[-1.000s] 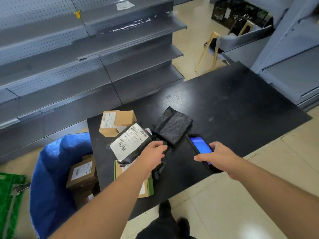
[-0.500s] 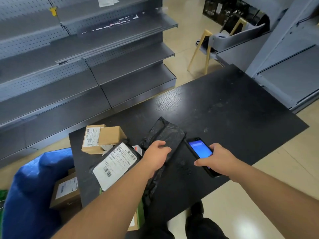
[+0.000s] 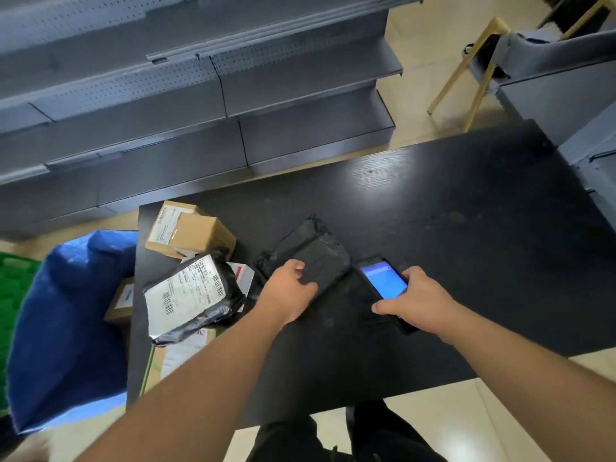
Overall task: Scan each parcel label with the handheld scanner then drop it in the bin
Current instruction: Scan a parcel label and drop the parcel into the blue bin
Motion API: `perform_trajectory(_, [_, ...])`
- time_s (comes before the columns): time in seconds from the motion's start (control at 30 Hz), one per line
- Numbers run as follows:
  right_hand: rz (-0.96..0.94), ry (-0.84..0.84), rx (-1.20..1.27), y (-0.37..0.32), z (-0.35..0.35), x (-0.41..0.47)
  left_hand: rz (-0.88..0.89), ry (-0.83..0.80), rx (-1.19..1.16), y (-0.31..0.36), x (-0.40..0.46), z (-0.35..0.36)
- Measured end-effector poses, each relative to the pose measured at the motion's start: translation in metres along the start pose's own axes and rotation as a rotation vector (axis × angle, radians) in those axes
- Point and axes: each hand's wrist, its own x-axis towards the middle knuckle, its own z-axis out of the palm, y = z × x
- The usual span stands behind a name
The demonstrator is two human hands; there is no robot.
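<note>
Gripping a black poly parcel (image 3: 310,258) that lay label-down on the black table (image 3: 466,228), your left hand (image 3: 288,295) had its fingers curled over the near edge, while your right hand (image 3: 416,300) clasped the handheld scanner (image 3: 383,281), its blue screen lit, just beside it. Left of these lay a second black parcel (image 3: 196,298) with a white barcode label, its print too small to read, and a cardboard box (image 3: 188,233); the blue bin (image 3: 66,328) stood past the table's left end, holding boxes. Half a second before, the gripped parcel sat nearer the labelled one; it had since shifted right, toward the scanner.
</note>
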Motion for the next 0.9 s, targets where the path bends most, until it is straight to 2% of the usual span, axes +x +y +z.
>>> perform_trajectory(0.2, [0.001,-0.050,-0.027,0.018,-0.008,0.029,-0.090,0.023,0.113,-0.005,0.019,0.027])
perform_trajectory(0.37, [0.010,-0.083,-0.009,0.020,-0.002,0.049,-0.036,0.075,0.284,-0.007,0.037,0.040])
perform_trajectory(0.47, [0.013,-0.087,0.003,0.019,0.001,0.059,-0.006,0.113,0.305,-0.010,0.047,0.045])
perform_trajectory(0.67, [0.035,-0.075,0.027,0.021,0.008,0.069,-0.046,0.082,0.405,-0.021,0.062,0.055])
perform_trajectory(0.9, [0.082,-0.058,0.044,0.033,0.012,0.067,-0.015,0.156,0.468,-0.026,0.072,0.063])
